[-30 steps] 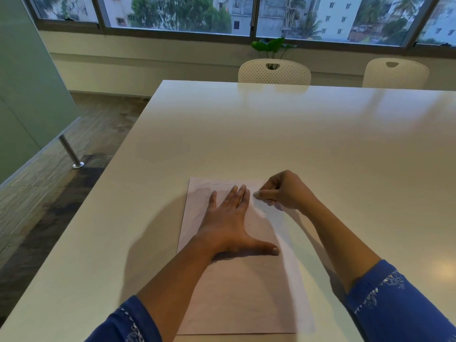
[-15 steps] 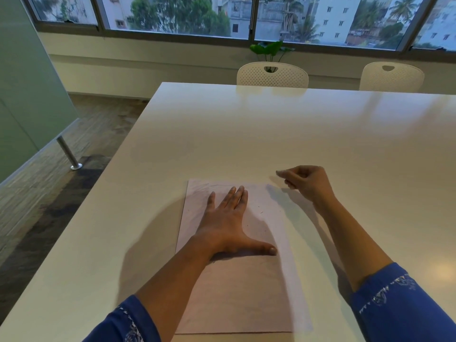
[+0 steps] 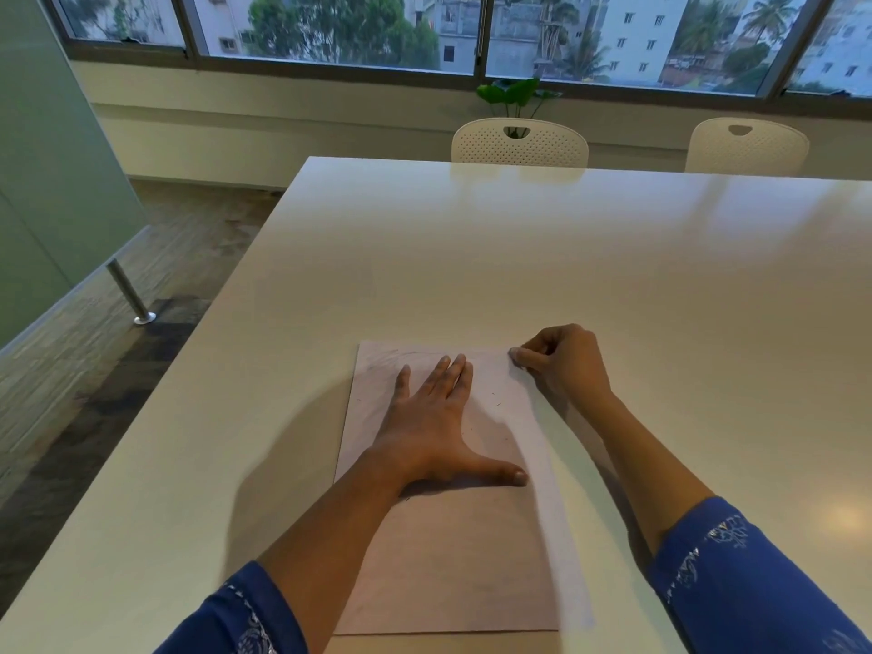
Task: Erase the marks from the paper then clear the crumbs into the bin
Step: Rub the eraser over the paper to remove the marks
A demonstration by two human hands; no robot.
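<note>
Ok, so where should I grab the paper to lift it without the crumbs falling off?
Take the paper by its bare right long edge, coming from the right. It lies flat on the table and the left hand covers its middle, so slide fingertips under that edge. The crumbs sit mid-sheet, so probably keep it level.

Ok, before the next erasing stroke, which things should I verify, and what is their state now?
1. The paper held steady: ok, the left hand presses flat on it.
2. The right hand at the work spot: ok, fingers curled at the paper's far right corner.
3. An eraser in the right hand: cannot tell, the curled fingers hide it.
4. The marks gone: not ok, faint grey lines show near the far edge.
5. The crumbs cleared: not ok, dark specks lie on the paper.
6. A bin within reach: cannot tell, none in view.
</note>
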